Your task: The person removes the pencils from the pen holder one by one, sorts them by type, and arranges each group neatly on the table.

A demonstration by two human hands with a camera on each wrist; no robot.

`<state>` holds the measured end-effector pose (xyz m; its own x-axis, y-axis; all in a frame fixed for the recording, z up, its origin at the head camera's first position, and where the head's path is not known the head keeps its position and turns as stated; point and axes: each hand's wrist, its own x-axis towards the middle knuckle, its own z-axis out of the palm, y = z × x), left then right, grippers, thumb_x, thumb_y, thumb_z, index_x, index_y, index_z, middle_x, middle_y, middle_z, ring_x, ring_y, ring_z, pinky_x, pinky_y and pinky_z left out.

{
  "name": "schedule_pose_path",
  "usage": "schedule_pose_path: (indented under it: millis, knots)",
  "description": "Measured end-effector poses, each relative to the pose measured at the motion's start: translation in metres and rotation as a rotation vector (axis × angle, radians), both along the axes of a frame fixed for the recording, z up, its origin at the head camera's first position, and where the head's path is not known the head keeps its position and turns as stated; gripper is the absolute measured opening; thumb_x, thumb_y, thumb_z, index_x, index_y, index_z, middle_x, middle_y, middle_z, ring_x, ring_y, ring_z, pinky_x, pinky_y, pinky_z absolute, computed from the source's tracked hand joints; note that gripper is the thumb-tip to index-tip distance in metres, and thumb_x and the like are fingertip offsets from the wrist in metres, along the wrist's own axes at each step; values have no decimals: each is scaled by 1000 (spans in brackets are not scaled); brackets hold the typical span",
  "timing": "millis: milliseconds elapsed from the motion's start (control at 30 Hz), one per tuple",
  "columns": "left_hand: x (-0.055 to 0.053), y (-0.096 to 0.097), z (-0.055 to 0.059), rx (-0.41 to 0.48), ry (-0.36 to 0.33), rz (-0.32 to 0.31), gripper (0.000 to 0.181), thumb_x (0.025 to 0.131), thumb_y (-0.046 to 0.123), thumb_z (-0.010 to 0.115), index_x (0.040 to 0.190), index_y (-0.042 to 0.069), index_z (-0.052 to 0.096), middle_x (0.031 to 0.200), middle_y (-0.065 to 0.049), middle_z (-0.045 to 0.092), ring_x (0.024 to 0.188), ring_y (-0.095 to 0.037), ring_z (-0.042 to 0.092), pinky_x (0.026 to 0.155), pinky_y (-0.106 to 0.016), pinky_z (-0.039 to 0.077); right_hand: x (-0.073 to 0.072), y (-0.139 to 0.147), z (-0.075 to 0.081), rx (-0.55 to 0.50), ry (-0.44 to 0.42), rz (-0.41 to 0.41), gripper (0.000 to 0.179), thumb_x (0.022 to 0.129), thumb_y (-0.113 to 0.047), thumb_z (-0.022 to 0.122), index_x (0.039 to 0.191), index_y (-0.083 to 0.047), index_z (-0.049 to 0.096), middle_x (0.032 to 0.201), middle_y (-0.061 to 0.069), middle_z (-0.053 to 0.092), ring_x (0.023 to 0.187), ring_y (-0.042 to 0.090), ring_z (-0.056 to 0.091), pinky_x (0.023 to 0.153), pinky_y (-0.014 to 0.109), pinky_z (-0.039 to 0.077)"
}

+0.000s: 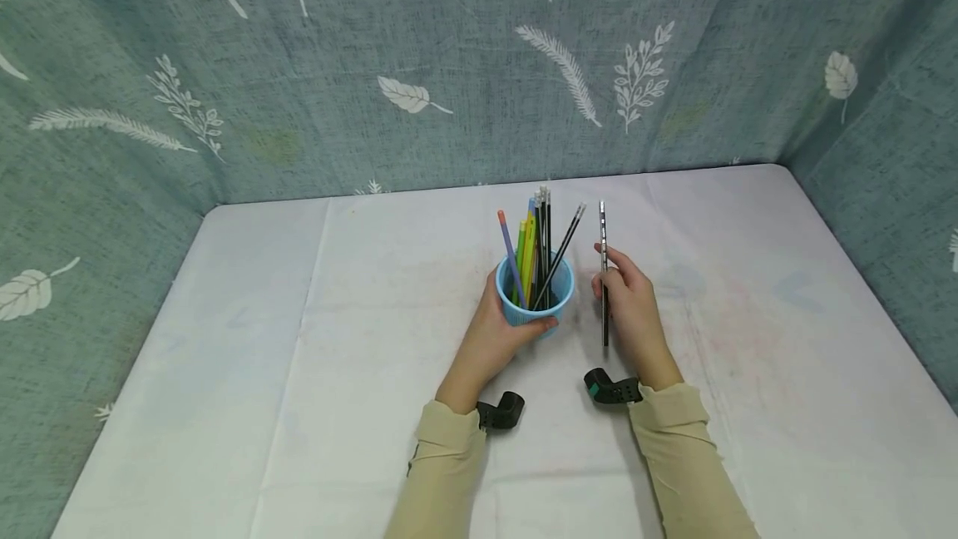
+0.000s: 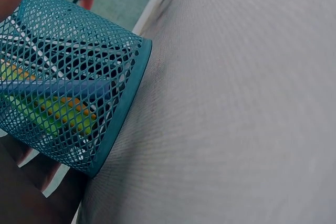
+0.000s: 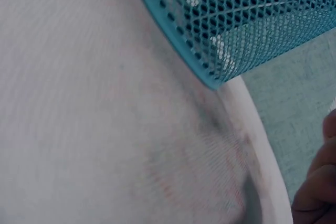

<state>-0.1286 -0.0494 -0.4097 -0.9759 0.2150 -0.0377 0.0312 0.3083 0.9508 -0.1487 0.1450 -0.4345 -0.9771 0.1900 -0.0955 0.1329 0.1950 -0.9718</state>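
Sleeves: khaki (image 1: 441,472), with a black wrist camera (image 1: 503,411) strapped at the left wrist and a matching one (image 1: 612,388) at the right.
Left hand (image 1: 497,335): curled round the cup's near left side, thumb across its front.
Right hand (image 1: 629,302): just right of the cup, thumb and fingers pinching a dark patterned pencil (image 1: 604,314) outside it.
Cup (image 1: 521,317): blue mesh, mouth up, over the table's middle; whether its base fully touches, I cannot tell.
Cup's contents: a purple-blue pencil (image 1: 511,252) leaning left, green and yellow ones (image 1: 530,252) beside it, upright black pencils (image 1: 543,231), another black pencil (image 1: 569,238) slanting right.
Table (image 1: 374,339): white-covered.
Curtain (image 1: 464,140): grey-green, white leaf prints, behind.
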Motion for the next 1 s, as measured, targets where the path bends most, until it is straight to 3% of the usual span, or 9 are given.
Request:
schedule_pose_path:
  millis: [100, 300, 533, 1000]
  knots:
    - [0, 0, -1, -7, 5, 1, 94, 70, 21, 81, 143, 10, 22, 139, -9, 40, 125, -22, 39, 106, -40, 29, -1, 0, -3, 96, -8, 42, 42, 90, -14, 40, 132, -17, 49, 76, 7, 55, 57, 15, 36, 60, 29, 34]
    - [-1, -1, 0, -8, 8, -6, 95, 70, 22, 80, 144, 11, 21, 139, -9, 39, 125, -21, 39, 106, -40, 29, -4, 0, -7, 266, -27, 113, 45, 91, -17, 41, 136, -18, 44, 78, 6, 56, 59, 20, 39, 60, 32, 35]
    - [-15, -2, -40, -9, 52, 10, 102, 65, 40, 82, 144, 22, 21, 138, 1, 40, 124, -15, 39, 105, -40, 30, -4, 0, -9, 391, -86, 181, 54, 88, -18, 41, 141, -14, 36, 82, 7, 57, 61, 21, 44, 62, 31, 37]
    - [-15, -2, -42, -29, 75, 17, 102, 64, 48, 80, 144, 26, 21, 138, 3, 41, 124, -13, 40, 104, -40, 32, -2, 1, -8, 570, -110, 249, 57, 84, -19, 48, 139, -9, 38, 89, 3, 56, 66, 17, 45, 64, 29, 35]
